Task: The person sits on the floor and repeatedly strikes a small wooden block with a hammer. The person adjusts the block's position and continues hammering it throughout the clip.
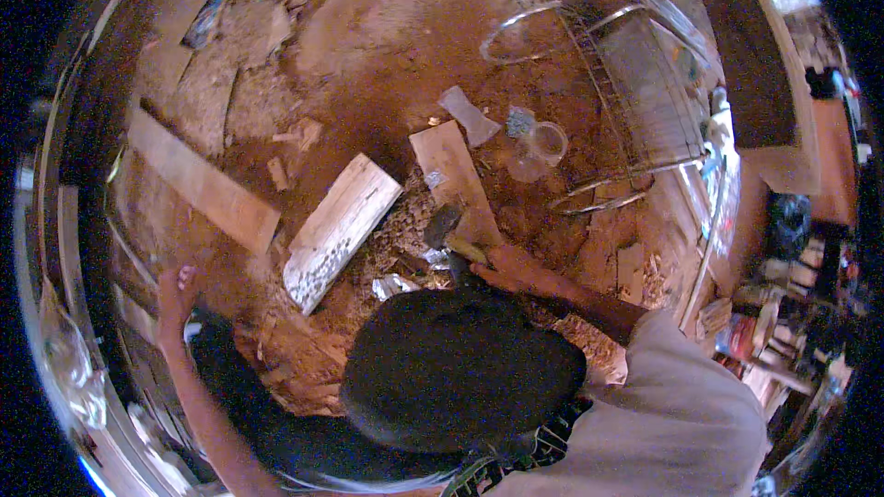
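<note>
My right hand [498,268] is closed around the light handle of a dark-headed striking tool [442,224], whose exact kind is unclear. The tool's head lies over the lower part of a flat wooden board [459,166]. Left of it a thick, pale piece of split wood [345,231] rests at a slant on the dirt floor, its lower end dark-speckled. My left hand [181,283] is at the far left beside my dark-clothed leg, apart from the wood; its fingers are blurred. A dark rounded shape at the bottom centre hides part of the ground.
A long plank [207,183] lies at the left. Beyond the board are a clear plastic cup [550,143] and a crumpled wrapper [469,115]. A metal-framed chair [649,90] lies at the upper right. Wood chips [297,373] and shiny foil scraps [394,286] litter the ground.
</note>
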